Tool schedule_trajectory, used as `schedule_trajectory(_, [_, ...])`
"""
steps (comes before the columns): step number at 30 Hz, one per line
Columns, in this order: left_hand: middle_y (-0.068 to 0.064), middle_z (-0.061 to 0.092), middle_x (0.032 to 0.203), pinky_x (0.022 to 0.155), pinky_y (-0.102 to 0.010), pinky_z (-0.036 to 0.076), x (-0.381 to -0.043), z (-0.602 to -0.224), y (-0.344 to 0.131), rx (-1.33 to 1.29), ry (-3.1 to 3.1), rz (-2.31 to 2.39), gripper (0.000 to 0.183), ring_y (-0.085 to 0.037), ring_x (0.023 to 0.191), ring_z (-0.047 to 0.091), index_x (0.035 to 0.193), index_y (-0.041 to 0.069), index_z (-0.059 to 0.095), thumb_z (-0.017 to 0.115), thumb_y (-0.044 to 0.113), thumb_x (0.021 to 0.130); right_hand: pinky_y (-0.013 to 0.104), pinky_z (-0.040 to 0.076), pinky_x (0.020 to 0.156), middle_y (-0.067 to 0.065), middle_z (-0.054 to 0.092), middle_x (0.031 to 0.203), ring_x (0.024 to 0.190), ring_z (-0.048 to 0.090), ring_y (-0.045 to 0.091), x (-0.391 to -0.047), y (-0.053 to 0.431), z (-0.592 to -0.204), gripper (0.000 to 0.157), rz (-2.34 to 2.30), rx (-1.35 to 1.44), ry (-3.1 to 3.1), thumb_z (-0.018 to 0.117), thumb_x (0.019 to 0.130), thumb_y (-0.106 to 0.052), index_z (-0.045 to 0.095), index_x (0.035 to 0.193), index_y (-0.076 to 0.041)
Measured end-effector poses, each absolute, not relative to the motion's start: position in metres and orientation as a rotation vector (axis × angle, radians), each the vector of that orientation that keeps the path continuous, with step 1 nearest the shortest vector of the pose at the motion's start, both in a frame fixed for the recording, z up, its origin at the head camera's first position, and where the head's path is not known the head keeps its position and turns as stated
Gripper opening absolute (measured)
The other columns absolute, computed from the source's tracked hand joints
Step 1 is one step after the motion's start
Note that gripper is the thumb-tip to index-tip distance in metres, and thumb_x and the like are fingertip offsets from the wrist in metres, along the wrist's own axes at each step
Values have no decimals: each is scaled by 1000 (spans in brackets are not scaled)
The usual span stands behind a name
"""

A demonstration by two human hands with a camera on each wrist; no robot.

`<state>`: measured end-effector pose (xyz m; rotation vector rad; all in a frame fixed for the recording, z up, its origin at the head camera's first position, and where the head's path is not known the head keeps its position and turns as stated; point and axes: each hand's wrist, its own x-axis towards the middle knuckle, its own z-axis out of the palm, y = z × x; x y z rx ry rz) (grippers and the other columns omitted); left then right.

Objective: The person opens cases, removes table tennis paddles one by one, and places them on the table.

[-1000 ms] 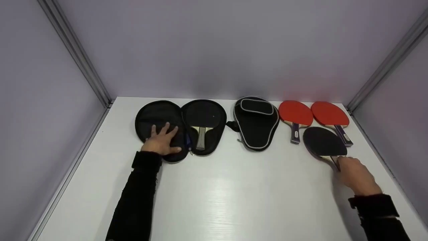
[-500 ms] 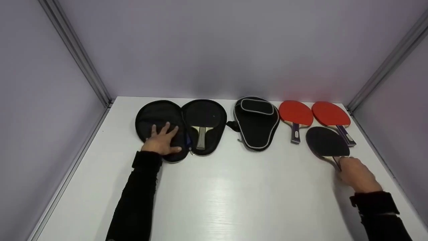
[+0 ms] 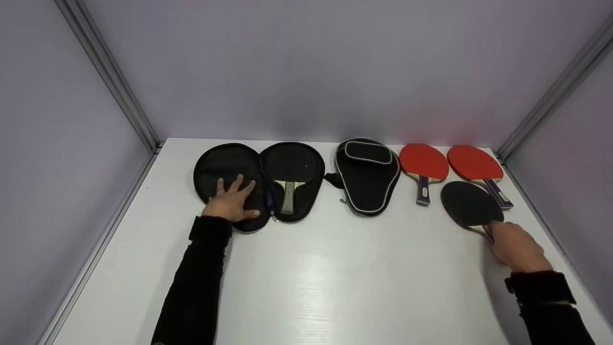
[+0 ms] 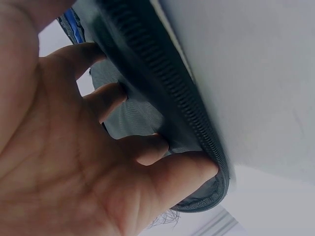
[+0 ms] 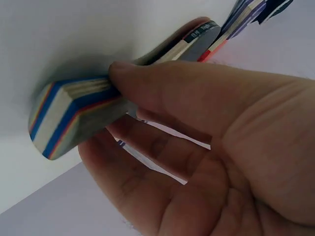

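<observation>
My left hand (image 3: 227, 203) rests with spread fingers on the left half of an unzipped black paddle case (image 3: 222, 163). Its zipper edge (image 4: 167, 78) runs beside my fingertips in the left wrist view. In the case's right half lies a table tennis paddle (image 3: 289, 165), black face up, with a pale handle. My right hand (image 3: 519, 247) grips the handle of another black-faced paddle (image 3: 469, 203) at the right of the table. Close by, the right wrist view shows the striped butt of that handle (image 5: 64, 118) between thumb and fingers. Whether the blade touches the table, I cannot tell.
A closed black case with white piping (image 3: 366, 182) lies mid-table. Right of it are two red-faced paddles, one (image 3: 424, 162) beside the case and one (image 3: 474, 163) near the right corner. Walls bound the white table (image 3: 335, 268) at the back and sides.
My right hand has shifted slightly rightward with the black-faced paddle. The far-right red paddle has also slid a little to the right. My left hand has stayed in place.
</observation>
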<state>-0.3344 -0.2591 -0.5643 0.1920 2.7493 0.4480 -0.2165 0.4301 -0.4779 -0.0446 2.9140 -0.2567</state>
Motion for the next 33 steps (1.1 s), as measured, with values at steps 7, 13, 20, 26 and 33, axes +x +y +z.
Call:
schedule_trajectory(7, [-16, 0, 200, 131, -97, 24, -333, -563, -258, 198, 2741, 437, 101, -69, 178, -11, 190, 31, 20, 78, 59, 111, 82, 62, 100, 55, 65, 137, 122, 69, 73, -221, 399, -471, 56, -327, -167, 3123, 76, 109, -7, 57, 149, 27])
schedule_trajectory(13, [-16, -1, 200, 131, -97, 25, -333, -562, -258, 198, 2744, 431, 101, -69, 178, -11, 190, 32, 20, 77, 59, 111, 81, 58, 114, 50, 66, 145, 135, 67, 69, -232, 354, -461, 57, -327, -305, 3219, 80, 108, -11, 62, 152, 21])
schedule_trajectory(20, [-15, -2, 201, 131, -97, 25, -334, -560, -257, 196, 2733, 421, 102, -69, 178, -12, 190, 32, 18, 76, 60, 112, 72, 65, 108, 42, 74, 135, 123, 76, 59, -241, 306, -452, 49, -351, -463, 3260, 84, 106, -9, 68, 144, 17])
schedule_trajectory(26, [-16, -2, 200, 132, -96, 25, -337, -562, -258, 194, 2721, 404, 101, -70, 177, -13, 190, 31, 17, 75, 60, 112, 68, 67, 106, 36, 78, 131, 118, 79, 55, -245, 271, -449, 48, -346, -602, 3285, 84, 105, -8, 71, 145, 15])
schedule_trajectory(33, [-16, -3, 200, 131, -96, 26, -339, -565, -259, 192, 2722, 395, 102, -70, 177, -13, 190, 31, 17, 76, 59, 112, 63, 69, 108, 35, 78, 138, 125, 79, 54, -249, 232, -453, 47, -324, -738, 3301, 84, 105, -7, 72, 145, 13])
